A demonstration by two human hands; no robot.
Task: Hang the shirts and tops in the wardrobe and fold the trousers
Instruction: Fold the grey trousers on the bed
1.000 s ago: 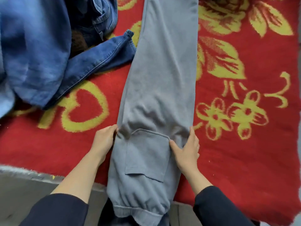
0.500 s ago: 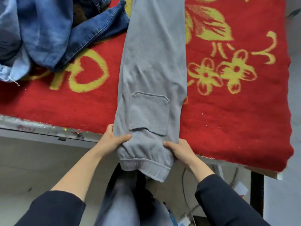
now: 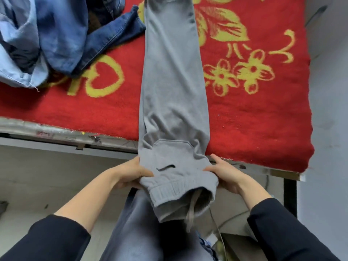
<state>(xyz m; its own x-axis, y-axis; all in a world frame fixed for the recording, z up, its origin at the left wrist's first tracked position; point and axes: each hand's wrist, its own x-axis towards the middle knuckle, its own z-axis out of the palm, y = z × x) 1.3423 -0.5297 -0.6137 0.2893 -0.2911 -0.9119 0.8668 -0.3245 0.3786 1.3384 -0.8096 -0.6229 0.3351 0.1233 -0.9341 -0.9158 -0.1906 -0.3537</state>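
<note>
Head view: grey trousers (image 3: 173, 87) lie lengthwise, running straight away from the person across the red blanket (image 3: 254, 129), ribbed end overhanging its near edge, where left hand (image 3: 131, 174) and right hand (image 3: 224, 174), equally near, each pinch one side, thumbs on top.

No words are legible; the grey trousers (image 3: 173, 91) bear a dark swoosh-like mark (image 3: 165, 167), perhaps a logo.
</note>
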